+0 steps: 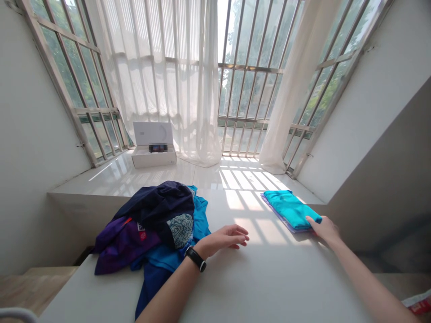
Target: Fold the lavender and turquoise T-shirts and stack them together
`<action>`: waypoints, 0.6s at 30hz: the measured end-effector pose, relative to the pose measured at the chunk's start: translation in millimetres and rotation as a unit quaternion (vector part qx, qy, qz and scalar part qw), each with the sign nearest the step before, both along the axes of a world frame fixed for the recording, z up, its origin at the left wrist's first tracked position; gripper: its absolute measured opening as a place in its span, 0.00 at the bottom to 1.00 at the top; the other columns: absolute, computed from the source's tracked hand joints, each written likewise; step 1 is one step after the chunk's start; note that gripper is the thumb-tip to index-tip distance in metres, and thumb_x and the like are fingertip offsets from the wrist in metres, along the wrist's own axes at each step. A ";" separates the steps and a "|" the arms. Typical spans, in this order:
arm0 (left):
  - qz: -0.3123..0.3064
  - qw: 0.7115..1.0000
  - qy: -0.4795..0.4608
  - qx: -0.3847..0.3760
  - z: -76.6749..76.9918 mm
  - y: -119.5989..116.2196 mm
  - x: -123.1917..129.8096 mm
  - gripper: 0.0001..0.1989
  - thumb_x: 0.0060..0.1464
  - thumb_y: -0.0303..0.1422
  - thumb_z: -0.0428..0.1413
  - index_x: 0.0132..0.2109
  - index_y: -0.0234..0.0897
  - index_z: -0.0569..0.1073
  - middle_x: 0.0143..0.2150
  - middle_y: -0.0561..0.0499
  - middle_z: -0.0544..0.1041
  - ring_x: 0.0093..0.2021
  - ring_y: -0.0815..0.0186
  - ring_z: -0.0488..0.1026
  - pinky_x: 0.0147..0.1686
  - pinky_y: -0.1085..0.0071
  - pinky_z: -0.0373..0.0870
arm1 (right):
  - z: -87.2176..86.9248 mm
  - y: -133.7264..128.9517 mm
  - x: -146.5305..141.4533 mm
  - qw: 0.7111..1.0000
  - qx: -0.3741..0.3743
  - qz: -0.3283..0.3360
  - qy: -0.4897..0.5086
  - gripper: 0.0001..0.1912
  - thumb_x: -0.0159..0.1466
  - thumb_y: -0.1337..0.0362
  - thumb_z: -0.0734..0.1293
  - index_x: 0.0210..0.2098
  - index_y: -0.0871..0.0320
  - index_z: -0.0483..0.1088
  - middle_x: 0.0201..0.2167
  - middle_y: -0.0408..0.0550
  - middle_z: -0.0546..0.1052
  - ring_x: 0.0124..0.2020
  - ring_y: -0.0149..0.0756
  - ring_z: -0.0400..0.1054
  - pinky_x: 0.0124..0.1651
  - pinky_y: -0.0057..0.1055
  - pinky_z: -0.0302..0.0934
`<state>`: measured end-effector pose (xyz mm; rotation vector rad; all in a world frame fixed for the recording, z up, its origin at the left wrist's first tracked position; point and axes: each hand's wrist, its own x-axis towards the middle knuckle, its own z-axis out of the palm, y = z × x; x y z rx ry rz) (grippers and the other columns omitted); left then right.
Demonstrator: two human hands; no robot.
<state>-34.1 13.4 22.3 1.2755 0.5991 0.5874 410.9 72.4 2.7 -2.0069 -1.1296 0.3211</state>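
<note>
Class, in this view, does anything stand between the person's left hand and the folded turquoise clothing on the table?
Nothing visible does: only bare white tabletop, striped with sunlight, lies between the left hand and the folded turquoise clothing. The right hand touches the clothing from the other side.

Hands: two, left hand [222,240] and right hand [323,229]. One black wristband [195,259]. Table [269,287] carries one turquoise folded garment [289,208] on one purple folded garment [278,218], plus one clothes heap [151,224], piece count unclear. One open white box [153,143] on the ledge [111,179].
</note>
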 end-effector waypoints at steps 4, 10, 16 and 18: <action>0.013 1.000 0.015 0.004 -1.9 1.7 2.4 0.25 0.52 0.51 0.65 0.51 0.39 0.77 0.54 0.40 0.77 0.55 0.53 0.74 0.52 0.59 0.68 | -2.6 -7.5 -6.1 0.970 -0.016 -0.025 -0.241 0.29 0.60 0.50 0.59 0.53 0.62 0.70 0.55 0.71 0.71 0.59 0.69 0.65 0.57 0.61 0.61; 0.012 0.999 0.032 0.003 -2.7 1.5 7.0 0.27 0.49 0.51 0.67 0.50 0.39 0.76 0.54 0.39 0.77 0.53 0.53 0.75 0.51 0.59 0.68 | -34.3 1.7 -24.3 0.954 0.013 0.046 -0.296 0.35 0.61 0.40 0.57 0.57 0.56 0.68 0.65 0.62 0.65 0.68 0.61 0.52 0.67 0.57 0.49; 0.000 0.999 0.044 0.011 -3.7 2.4 5.2 0.27 0.50 0.52 0.66 0.52 0.40 0.76 0.54 0.39 0.76 0.53 0.53 0.75 0.50 0.60 0.69 | -64.3 7.1 -18.4 0.976 -0.066 0.008 -0.207 0.44 0.59 0.34 0.55 0.66 0.55 0.60 0.72 0.61 0.53 0.73 0.62 0.39 0.68 0.59 0.45; -0.002 0.999 0.048 0.018 -5.4 3.2 5.3 0.28 0.50 0.52 0.65 0.52 0.40 0.76 0.55 0.39 0.76 0.53 0.53 0.75 0.50 0.60 0.69 | -64.1 2.8 -18.4 0.977 -0.064 0.006 -0.204 0.47 0.59 0.33 0.55 0.67 0.56 0.58 0.73 0.62 0.50 0.73 0.63 0.37 0.68 0.60 0.44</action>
